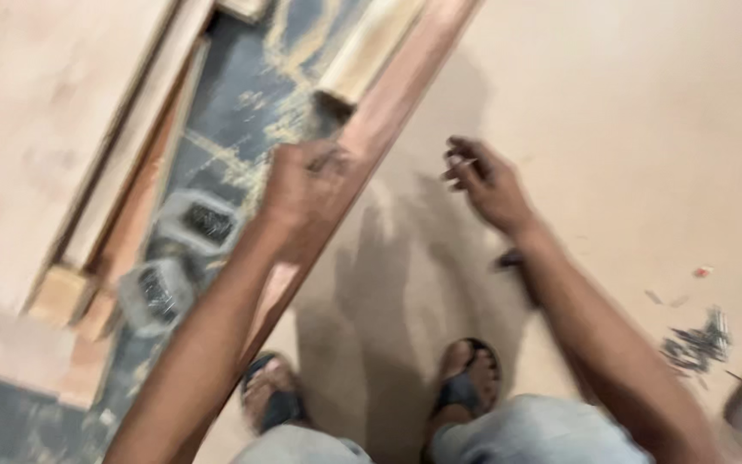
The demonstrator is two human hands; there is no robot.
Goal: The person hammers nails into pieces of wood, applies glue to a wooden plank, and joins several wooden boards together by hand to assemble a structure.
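The left hand (302, 185) presses curled fingers on the long reddish-brown wooden strip (388, 103) running to the far right; the right hand (487, 185), right of it, seems to pinch a small nail, blurred. Judged: nail positioning, needing a steady strip

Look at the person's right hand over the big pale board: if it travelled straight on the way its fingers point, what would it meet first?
The right hand points up and left, so it would probably first meet the reddish wooden strip that the left hand rests on. Only bare pale board lies between. Blur leaves the height uncertain.
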